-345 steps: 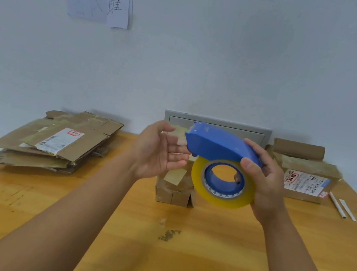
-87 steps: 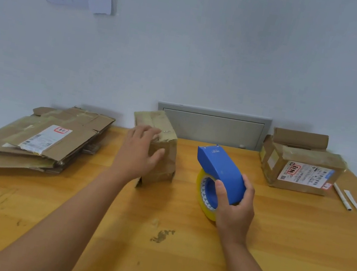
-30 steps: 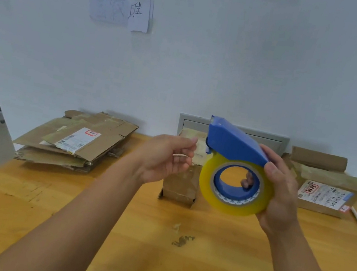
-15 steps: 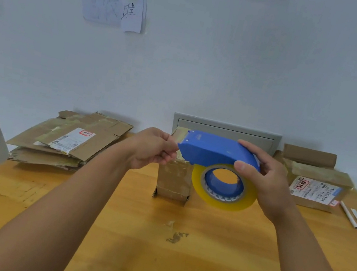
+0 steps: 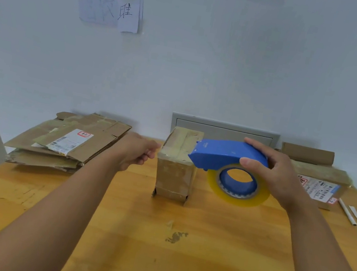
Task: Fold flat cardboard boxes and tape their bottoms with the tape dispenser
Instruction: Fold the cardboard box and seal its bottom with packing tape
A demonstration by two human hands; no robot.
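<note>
Your right hand is wrapped over the top of the blue tape dispenser, fingers across its cover and thumb on the near side, holding it in the air above the worktop. A yellowish roll of clear tape hangs in the dispenser below your grip, and the dispenser's nose points left, level with the top of the small upright cardboard box; whether the nose touches the box cannot be told. Your left hand is loosely curled with the fingers drawn in, grasping nothing, just beside the upper left edge of that box; it is blurred, so contact with the box cannot be judged. The box stands near the middle of the worktop, its top face striped with tape. To your left, a stack of flattened cardboard boxes lies on the worktop, a shipping label showing on the top one. To your right, behind your hand, sits another labelled box, with two thin white sticks lying beside it. Sheets of paper are stuck to the wall behind.
</note>
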